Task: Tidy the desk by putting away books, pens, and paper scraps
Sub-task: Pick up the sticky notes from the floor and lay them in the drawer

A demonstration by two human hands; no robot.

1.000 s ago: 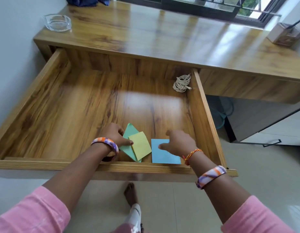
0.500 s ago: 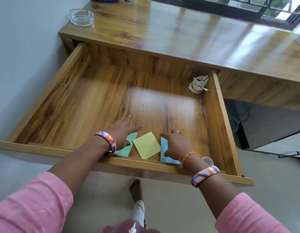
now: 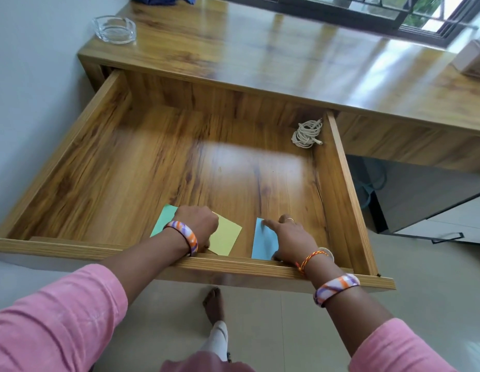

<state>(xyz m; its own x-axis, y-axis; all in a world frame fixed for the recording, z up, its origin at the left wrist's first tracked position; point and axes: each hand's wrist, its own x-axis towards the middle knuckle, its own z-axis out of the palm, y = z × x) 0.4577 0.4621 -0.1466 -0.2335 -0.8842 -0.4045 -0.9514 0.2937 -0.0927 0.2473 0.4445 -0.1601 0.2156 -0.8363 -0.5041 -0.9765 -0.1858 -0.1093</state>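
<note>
Head view.

Drawer [image 3: 104, 162]: wooden, pulled out from under the desk [image 3: 287, 57], floor mostly bare.

Green paper [image 3: 163, 220]: flat on the drawer floor near the front edge, left of centre, partly under the left hand.

Yellow paper [image 3: 226, 237]: flat, just right of the green paper, turned at an angle; whether the two overlap is hidden by the hand.

Blue paper [image 3: 263, 244]: flat, right of the yellow paper and apart from it, near edge at the drawer front.

Left hand [image 3: 198, 224]: curled into a loose fist, knuckles up, resting on the green and yellow papers; cannot tell whether it grips either sheet. Striped bangle on the wrist.

Right hand [image 3: 292, 238]: fingers spread, palm down, forefinger tip pressed on the far left corner of the blue paper, heel of the hand over its right side. Thread band and striped bangle on the wrist.

Coiled cord [image 3: 307, 134]: far right corner of the drawer, well apart from the papers.

Glass ashtray [image 3: 114, 29]: far left corner of the desk top.

Box [image 3: 472, 59]: right edge of the desk, cut off by the frame.
</note>
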